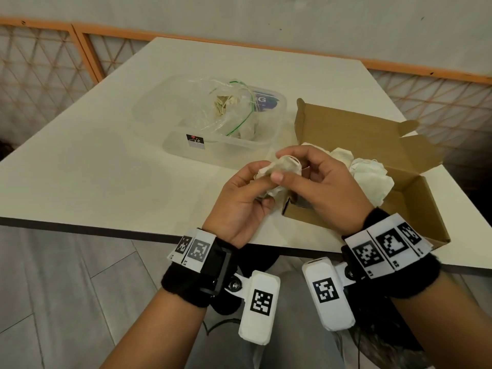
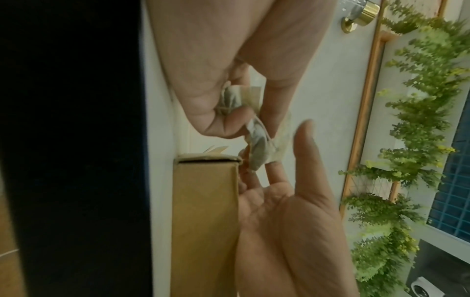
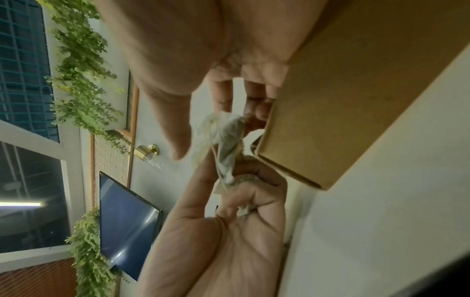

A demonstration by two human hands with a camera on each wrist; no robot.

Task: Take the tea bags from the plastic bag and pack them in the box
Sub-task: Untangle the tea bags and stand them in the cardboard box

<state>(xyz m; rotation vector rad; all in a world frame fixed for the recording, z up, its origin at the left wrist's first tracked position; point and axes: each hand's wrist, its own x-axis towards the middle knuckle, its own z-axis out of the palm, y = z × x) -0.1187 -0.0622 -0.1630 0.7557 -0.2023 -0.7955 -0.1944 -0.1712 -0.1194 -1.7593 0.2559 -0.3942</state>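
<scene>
Clearly light, limp and tear-prone, the crumpled whitish paper tea bags [image 1: 277, 171], pinched by left hand [image 1: 239, 203] and right hand [image 1: 327, 187], want gentle holds on the pouch body.

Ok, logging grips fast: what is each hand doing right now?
Left hand: fingers curled, holding tea bags.
Right hand: thumb and fingers pinching the same tea bags, just left of the box.

Both hands raised together — left hand [image 1: 239, 198] and right hand [image 1: 319, 179] with fingers curled, pinching.
</scene>
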